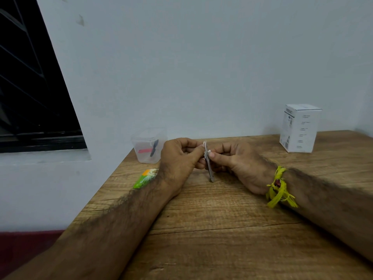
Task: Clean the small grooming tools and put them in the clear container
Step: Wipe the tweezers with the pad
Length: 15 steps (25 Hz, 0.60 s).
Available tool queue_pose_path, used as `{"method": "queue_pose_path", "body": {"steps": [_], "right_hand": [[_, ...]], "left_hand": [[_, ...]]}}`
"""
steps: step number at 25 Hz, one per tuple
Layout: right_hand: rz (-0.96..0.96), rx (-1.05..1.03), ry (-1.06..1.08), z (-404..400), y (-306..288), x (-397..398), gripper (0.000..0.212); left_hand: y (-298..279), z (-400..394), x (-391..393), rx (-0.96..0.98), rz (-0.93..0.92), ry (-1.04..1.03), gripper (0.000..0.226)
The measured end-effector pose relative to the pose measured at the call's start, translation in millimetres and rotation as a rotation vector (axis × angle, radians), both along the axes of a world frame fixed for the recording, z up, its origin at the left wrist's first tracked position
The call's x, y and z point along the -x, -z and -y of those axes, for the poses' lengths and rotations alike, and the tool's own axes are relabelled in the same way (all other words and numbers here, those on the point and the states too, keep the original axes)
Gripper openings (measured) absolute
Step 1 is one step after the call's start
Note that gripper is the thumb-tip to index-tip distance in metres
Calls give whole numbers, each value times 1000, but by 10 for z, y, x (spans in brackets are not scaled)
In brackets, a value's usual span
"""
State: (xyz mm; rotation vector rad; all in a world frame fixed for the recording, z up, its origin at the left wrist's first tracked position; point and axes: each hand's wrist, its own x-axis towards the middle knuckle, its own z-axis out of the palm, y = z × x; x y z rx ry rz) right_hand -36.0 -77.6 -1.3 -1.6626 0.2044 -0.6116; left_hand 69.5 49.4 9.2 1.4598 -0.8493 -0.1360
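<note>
Tweezers (pixel 209 164), thin, stiff, light and slippery metal, are pinched mid-shaft by left hand (pixel 179 160) and right hand (pixel 236 162) near the desk's (pixel 222 229) back edge; grip the flat sides.

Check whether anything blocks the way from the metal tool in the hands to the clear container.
Only the left hand itself lies between the metal tool and the clear container. The right hand pinches the tool too. The container looks open on top; the green packet lies nearer, off the path.
</note>
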Motion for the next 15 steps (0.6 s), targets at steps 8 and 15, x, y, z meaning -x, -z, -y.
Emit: {"method": "queue_pose_path", "body": {"steps": [8,15], "right_hand": [[-8,-172,66,-100,-18,-14,20],[55,-78,116,-180,-24,10,15]], "left_hand": [[-32,7,61,52,32,-112,6],[-31,-2,62,33,41,-142,7]]}}
